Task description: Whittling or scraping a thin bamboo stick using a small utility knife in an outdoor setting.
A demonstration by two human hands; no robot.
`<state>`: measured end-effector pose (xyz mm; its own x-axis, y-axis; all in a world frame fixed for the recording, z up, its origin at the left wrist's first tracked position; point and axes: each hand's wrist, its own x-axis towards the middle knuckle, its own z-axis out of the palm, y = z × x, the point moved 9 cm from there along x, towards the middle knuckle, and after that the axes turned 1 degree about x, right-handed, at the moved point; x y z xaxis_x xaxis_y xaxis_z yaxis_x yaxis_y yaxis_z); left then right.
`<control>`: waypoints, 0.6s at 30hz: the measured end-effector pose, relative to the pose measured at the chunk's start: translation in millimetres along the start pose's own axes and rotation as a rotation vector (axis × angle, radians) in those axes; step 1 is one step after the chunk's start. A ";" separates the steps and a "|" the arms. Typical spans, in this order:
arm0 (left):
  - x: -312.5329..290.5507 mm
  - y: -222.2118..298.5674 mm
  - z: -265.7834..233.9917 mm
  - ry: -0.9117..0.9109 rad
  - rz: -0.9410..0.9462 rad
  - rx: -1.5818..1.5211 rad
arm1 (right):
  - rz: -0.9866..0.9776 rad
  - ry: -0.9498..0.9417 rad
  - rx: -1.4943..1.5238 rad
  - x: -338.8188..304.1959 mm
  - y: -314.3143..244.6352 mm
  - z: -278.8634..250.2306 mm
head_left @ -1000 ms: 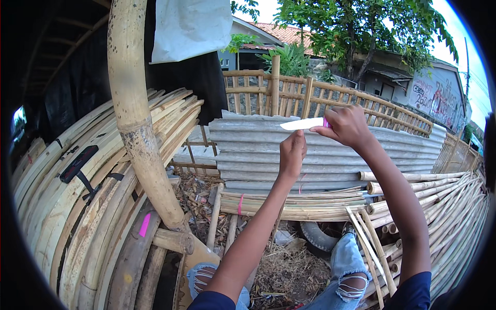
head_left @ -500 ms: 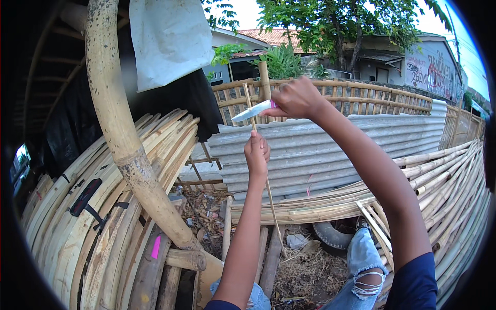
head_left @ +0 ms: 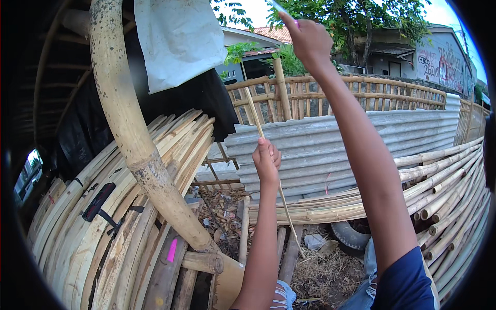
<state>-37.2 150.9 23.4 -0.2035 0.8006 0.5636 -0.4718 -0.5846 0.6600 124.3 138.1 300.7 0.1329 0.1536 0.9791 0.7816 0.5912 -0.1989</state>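
Your bamboo stick [head_left: 254,110] slants before the corrugated sheet [head_left: 312,147], long axis pointing between 11 and 12 o'clock. Your left grip [head_left: 267,161] wraps around it; your right grip [head_left: 313,44], at 1 o'clock, clasps the knife [head_left: 279,7], blade toward 10.

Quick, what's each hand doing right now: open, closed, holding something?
Left hand: closed, holding a thin wooden stick.
Right hand: closed, holding a knife, raised above the left.
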 end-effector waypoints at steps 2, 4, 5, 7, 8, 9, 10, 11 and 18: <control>-4.6 0.9 15.7 -0.041 0.016 -0.019 | -0.541 0.454 -0.101 14.8 -30.4 -39.6; -4.1 9.5 -0.2 -0.015 0.035 -0.016 | -0.235 -0.050 0.212 25.1 -32.9 -13.1; -3.3 11.1 -4.1 0.001 0.038 0.006 | -0.508 -0.012 0.166 7.0 -51.2 -15.2; -1.4 16.6 -23.1 0.035 0.047 0.023 | -0.277 -0.488 0.040 -28.6 -53.6 19.0; -1.7 22.1 -31.7 0.059 0.065 0.034 | -0.328 -0.608 -0.010 -54.4 -66.7 17.8; -1.7 24.6 -36.2 0.082 0.080 0.045 | -0.400 -0.690 -0.063 -80.3 -71.0 20.4; -1.8 23.2 -33.6 0.078 0.077 0.042 | -0.531 -0.654 -0.080 -105.2 -73.1 18.4; -5.5 25.1 -32.8 0.091 0.079 0.036 | -0.585 -0.737 -0.067 -129.9 -77.1 21.9; -22.7 17.5 8.4 -0.082 0.089 -0.016 | -0.681 -0.742 -0.101 -173.2 -73.5 20.5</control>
<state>-33.7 121.5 26.3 -0.1748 0.7315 0.6591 -0.4684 -0.6506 0.5978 31.4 84.3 145.0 -0.7460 0.2825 0.6030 0.6026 0.6719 0.4307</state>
